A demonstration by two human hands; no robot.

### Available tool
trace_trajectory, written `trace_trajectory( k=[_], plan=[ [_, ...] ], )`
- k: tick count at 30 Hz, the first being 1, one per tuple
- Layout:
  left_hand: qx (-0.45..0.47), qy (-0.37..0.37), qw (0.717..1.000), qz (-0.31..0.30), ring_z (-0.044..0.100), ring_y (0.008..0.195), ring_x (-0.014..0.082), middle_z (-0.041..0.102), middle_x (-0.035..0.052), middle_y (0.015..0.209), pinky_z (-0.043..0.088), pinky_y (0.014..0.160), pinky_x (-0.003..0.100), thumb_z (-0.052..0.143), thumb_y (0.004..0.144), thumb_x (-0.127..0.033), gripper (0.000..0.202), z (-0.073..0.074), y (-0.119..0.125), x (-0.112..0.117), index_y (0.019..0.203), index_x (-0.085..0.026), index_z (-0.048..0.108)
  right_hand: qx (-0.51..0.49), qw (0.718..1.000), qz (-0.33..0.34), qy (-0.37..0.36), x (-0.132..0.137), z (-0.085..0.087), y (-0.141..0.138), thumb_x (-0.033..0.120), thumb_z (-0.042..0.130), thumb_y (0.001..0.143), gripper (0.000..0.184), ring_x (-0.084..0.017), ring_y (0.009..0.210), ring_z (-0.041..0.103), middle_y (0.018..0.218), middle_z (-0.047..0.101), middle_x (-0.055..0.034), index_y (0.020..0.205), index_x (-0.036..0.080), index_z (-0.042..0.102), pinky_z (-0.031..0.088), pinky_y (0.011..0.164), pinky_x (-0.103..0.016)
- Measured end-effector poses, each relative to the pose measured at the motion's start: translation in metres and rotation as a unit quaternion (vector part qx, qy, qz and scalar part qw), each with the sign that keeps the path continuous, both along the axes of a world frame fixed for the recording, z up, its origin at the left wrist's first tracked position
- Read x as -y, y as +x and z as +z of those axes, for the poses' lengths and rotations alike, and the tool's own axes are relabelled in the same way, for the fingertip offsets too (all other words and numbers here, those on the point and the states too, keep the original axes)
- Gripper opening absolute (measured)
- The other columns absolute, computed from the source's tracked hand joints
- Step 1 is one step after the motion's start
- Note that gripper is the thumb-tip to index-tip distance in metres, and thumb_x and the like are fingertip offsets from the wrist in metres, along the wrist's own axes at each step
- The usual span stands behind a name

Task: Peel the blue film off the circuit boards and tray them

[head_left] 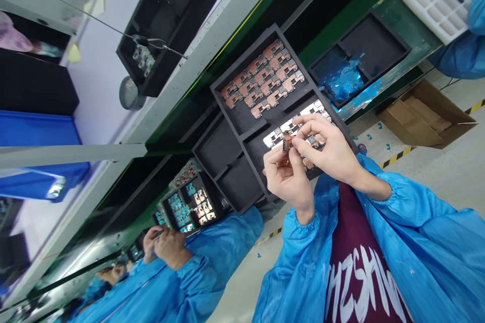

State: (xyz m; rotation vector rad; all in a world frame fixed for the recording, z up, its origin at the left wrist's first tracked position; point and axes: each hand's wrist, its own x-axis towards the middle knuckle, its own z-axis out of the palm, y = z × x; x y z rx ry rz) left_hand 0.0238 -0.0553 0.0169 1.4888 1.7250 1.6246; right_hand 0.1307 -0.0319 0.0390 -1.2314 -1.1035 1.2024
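Being pinched by left hand (288,180) and right hand (328,149) fingers: one circuit board (287,142), apparently mid-handling; rowed boards (261,78) are being held in black tray (239,119), finished count unclear.

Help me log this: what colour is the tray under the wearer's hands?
Dark grey, nearly black; head view shows the tray best.

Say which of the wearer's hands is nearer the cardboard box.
Right. The right hand is over the tray, left of the cardboard box in the picture; the left hand is farther left and lower.
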Motion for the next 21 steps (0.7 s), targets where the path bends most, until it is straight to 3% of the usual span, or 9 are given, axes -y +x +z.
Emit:
trace_trajectory(
  k=[21],
  plan=[
    [-0.001,0.002,1.000,-0.002,0.077,0.097,0.0184,0.073,0.0024,0.100,0.064,0.093,0.035,0.073,0.102,-0.030,0.011,-0.0001,0.0021,0.0002,0.099,-0.020,0.068,0.021,1.000,-0.005,0.003,0.0004,0.0001,0.0005,0.031,0.073,0.096,0.015,-0.031,0.129,0.068,0.130,0.071,-0.0089,0.084,0.025,0.066,0.064,0.103,-0.051]
  ],
)
